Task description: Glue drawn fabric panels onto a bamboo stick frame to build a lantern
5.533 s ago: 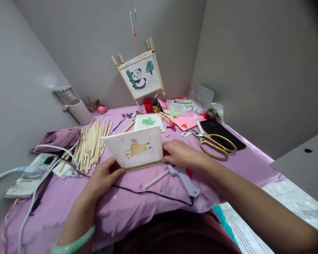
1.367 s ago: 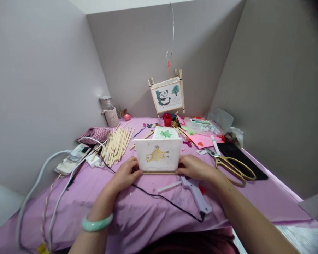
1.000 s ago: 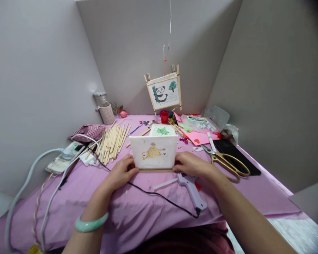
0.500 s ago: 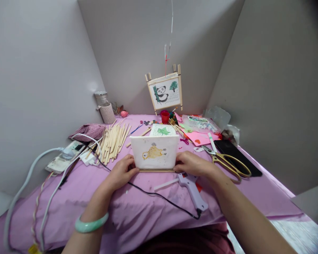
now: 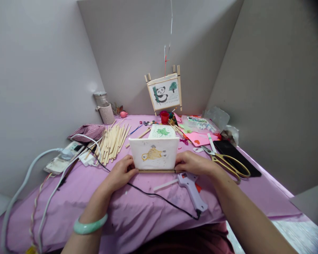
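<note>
In front of me a white paper panel point(image 5: 140, 155) stands upright, with a yellow bird drawn sideways on it. A thin wooden strip point(image 5: 156, 171) runs along its lower edge. My left hand point(image 5: 123, 171) pinches the lower left corner, thumb toward me and fingers partly behind the panel. My right hand point(image 5: 192, 163) grips the lower right corner the same way. Behind the panel another white sheet with a green leaf drawing point(image 5: 163, 131) shows; whether the two are joined I cannot tell. A lilac glue gun point(image 5: 193, 192) lies below my right hand, its white glue stick point(image 5: 165, 185) pointing left.
Wooden sticks point(image 5: 112, 144) lie in a pile at left, near a power strip point(image 5: 63, 158) and cables. Gold-handled scissors point(image 5: 228, 164) and a black phone-like slab point(image 5: 237, 157) are at right. A panda-painted lantern point(image 5: 164, 92) hangs behind; a red cup point(image 5: 164, 117) stands beneath it.
The panel's top edge has dropped very slightly as it tilts a little. Both hands keep their hold at the lower corners. The whole view has shifted a touch.
</note>
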`<state>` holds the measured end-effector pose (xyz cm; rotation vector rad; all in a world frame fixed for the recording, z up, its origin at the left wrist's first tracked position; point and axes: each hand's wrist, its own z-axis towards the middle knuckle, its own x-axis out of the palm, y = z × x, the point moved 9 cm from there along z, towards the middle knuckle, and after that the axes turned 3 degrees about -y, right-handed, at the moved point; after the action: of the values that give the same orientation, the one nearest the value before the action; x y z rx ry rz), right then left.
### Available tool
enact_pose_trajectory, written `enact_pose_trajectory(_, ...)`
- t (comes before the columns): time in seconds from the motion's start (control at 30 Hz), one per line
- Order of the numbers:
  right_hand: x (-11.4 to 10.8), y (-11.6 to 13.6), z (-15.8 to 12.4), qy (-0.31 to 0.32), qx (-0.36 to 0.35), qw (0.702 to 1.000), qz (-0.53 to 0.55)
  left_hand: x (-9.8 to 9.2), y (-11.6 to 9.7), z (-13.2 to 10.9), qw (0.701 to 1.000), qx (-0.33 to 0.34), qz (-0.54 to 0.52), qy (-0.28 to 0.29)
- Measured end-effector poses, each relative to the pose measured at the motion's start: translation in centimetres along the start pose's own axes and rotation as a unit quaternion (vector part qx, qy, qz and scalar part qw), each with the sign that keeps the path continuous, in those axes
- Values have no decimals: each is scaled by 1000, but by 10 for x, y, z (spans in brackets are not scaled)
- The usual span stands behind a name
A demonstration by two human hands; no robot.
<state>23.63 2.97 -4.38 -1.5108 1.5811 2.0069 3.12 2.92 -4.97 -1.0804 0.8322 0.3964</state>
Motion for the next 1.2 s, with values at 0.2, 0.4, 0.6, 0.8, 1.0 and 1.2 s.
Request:
enact_pose_trajectory(0.2,-11,1,-7,-13,-18,1000,20,-1,1,0,1000,-3,3,-1)
enact_pose_trajectory(0.4,-52,-7,-29,-158,21,987,6,0,2,0,1000,-5,-8,3)
enact_pose_trajectory(0.6,-60,-1,-58,-256,29,962,87,0,1,0,1000,1,-16,4)
enact_pose_trajectory(0.8,-41,9,-68,-259,27,954,150,1,3,1,1000,-1,3,11)
enact_pose_trajectory(1.0,-39,15,-76,-293,-18,921,254,1,5,1,1000,0,9,3)
enact_pose_trajectory(1.2,-40,17,-77,-318,-34,897,304,3,9,1,1000,2,4,10)
